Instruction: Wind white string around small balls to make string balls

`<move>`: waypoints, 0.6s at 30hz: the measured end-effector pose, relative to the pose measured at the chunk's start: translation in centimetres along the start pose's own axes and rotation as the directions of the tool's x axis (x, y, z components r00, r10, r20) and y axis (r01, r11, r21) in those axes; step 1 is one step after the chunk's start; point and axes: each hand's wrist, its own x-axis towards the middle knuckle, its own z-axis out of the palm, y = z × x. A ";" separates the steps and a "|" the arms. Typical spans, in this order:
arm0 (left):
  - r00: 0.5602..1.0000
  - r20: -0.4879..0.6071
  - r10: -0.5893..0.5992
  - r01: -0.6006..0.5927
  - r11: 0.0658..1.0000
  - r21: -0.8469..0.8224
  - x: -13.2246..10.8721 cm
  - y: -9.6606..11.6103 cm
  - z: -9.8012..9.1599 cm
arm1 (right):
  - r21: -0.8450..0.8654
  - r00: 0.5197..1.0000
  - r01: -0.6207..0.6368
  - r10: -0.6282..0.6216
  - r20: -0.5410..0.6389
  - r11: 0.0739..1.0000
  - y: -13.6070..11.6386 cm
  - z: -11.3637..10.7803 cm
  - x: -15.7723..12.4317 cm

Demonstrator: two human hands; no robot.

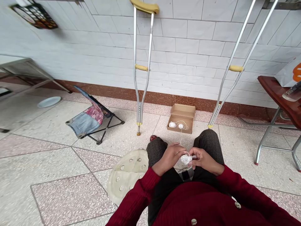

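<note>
Between my two hands, above my lap, is a small bundle of white cord. My right hand is closed on the bundle from its right side, fingers and thumb pressed together. My left hand is at the bundle's left, its fingers pinched on a strand of the cord near the top. On the floor beyond my knees lies an open cardboard box with two white balls of cord in it, and a loose strand runs beside them.
One crutch leans on the tiled wall ahead, another crutch to its right. A folding stool and a plate are at the left. A round mat lies beside my left leg; a brown chair stands right.
</note>
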 end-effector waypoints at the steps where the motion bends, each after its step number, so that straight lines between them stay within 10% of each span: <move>1: 1.000 -0.004 -0.031 0.030 0.998 -0.063 0.0 -0.4 0.5 | 0.050 1.000 0.015 -0.014 -0.026 0.999 -0.6 -0.1 -0.1; 8: 0.993 0.064 -0.104 0.106 0.994 -0.034 -2.2 0.6 4.4 | -0.188 0.820 0.191 -0.262 -0.509 0.963 -1.1 -3.5 3.1; 12: 1.000 -0.018 -0.014 0.016 0.995 0.096 -2.2 1.6 2.3 | -0.384 0.950 0.068 -0.177 -0.256 0.921 1.7 -2.9 2.7; 15: 0.997 -0.075 -0.020 0.026 0.996 0.088 -1.2 0.8 0.2 | -0.157 0.999 -0.010 0.017 0.043 0.988 1.9 -1.1 0.8; 18: 0.994 -0.076 -0.078 0.076 0.996 -0.037 -0.5 0.1 0.2 | 0.053 0.995 -0.015 0.010 0.095 0.999 -0.4 -0.3 -0.7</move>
